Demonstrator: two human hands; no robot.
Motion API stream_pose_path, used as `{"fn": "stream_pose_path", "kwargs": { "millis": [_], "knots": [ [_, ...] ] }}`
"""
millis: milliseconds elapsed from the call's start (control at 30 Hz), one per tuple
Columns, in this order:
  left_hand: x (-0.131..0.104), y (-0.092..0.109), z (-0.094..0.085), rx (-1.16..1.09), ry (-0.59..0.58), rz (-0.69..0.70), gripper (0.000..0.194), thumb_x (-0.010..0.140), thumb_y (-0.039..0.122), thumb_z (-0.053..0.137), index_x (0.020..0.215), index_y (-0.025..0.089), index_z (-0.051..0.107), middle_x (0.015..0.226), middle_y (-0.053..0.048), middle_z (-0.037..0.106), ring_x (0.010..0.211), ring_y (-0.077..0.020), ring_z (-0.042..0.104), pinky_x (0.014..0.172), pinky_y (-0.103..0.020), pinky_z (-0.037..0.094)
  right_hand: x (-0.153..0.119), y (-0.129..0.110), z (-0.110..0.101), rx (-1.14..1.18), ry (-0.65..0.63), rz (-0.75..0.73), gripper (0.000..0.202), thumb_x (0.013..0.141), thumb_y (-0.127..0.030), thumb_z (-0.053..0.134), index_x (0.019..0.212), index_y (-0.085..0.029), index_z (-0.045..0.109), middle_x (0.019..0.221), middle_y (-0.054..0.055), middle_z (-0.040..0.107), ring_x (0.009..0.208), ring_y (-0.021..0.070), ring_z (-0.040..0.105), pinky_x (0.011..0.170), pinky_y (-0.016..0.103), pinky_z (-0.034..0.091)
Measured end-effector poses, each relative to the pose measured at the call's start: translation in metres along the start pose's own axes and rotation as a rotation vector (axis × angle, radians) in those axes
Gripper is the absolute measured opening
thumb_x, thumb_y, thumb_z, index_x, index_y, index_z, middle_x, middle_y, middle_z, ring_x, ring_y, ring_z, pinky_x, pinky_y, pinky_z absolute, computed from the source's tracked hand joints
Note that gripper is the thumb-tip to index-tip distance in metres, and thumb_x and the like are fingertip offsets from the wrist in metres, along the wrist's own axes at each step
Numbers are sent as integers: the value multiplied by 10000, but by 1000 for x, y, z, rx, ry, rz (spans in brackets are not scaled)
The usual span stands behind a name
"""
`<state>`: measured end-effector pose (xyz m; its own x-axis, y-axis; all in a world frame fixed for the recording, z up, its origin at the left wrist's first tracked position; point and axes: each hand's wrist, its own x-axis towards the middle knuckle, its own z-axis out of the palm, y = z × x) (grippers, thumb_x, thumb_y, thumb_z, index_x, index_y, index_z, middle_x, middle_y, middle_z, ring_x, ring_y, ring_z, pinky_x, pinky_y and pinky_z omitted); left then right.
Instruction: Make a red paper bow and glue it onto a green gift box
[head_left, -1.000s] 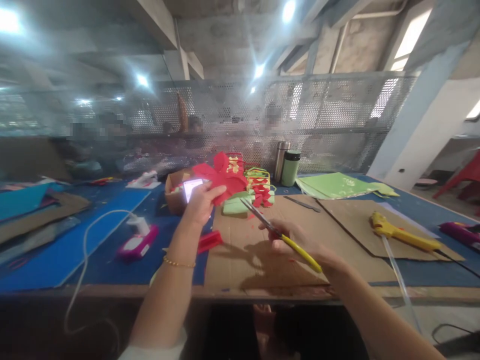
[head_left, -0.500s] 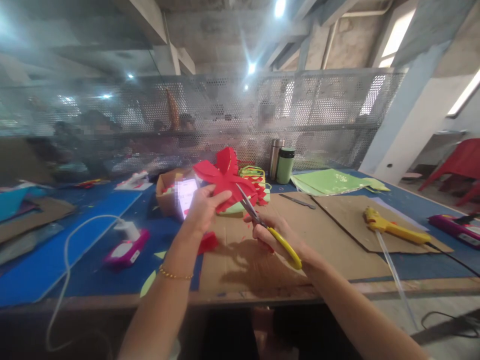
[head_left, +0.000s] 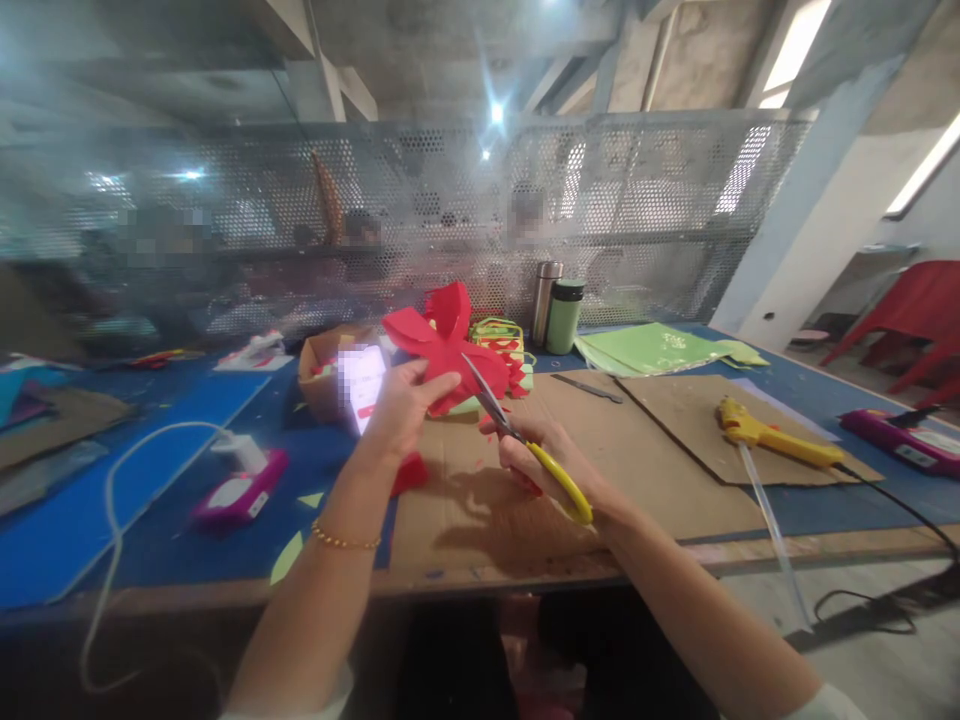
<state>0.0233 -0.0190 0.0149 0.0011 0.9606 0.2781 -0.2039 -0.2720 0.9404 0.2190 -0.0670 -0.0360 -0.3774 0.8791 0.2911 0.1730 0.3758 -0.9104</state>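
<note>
A red petal-shaped piece (head_left: 450,345) is raised above the cardboard (head_left: 570,490), pinched at its lower left by my left hand (head_left: 409,400). My right hand (head_left: 544,455) grips yellow-handled scissors (head_left: 559,480), whose blades point up and left and overlap the red piece's lower right part. The blades look nearly closed; whether they touch the red piece cannot be made out. Under my left wrist, a small red scrap (head_left: 410,474) lies at the cardboard's left edge. A lit phone (head_left: 361,385) stands just left of my left hand.
Behind are a small box (head_left: 319,375), a green-lidded basket-like item (head_left: 499,335), a steel flask (head_left: 545,305) and green bottle (head_left: 565,318). Right: green sheets (head_left: 652,347), a metal blade (head_left: 589,388), a yellow glue gun (head_left: 780,440) with cord. Left: a purple power strip (head_left: 240,490) with white cable.
The view has shifted slightly, so most things sit a little further left and higher. The red piece has turned slightly in my left hand, and the scissor blades look a bit closer together.
</note>
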Motion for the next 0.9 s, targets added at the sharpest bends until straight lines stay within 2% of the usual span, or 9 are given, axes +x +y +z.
{"fn": "stream_pose_path", "kwargs": {
  "millis": [367,567,900],
  "knots": [
    [1,-5,-1,-33,-41,22,213,586,250,905,718,159,765,682,-18,744,609,-140,644,714,-296,539,-2,-5,1,-16,31,49,679,852,-769,599,1082,-137,690,546,-78,396,469,99,375,477,249,324],
    [2,-8,-2,-41,-55,22,243,590,266,915,752,150,776,712,-31,762,644,-171,685,689,-299,543,-1,-3,2,-42,62,100,745,822,-789,626,1115,-111,715,515,-63,427,465,113,406,468,249,306],
    [4,-12,-6,-29,-64,34,245,633,261,894,831,146,806,766,-48,788,700,-184,719,688,-288,555,1,1,5,18,91,103,810,742,-856,652,1050,-110,721,508,-70,394,438,95,358,425,246,234]
  ]
}}
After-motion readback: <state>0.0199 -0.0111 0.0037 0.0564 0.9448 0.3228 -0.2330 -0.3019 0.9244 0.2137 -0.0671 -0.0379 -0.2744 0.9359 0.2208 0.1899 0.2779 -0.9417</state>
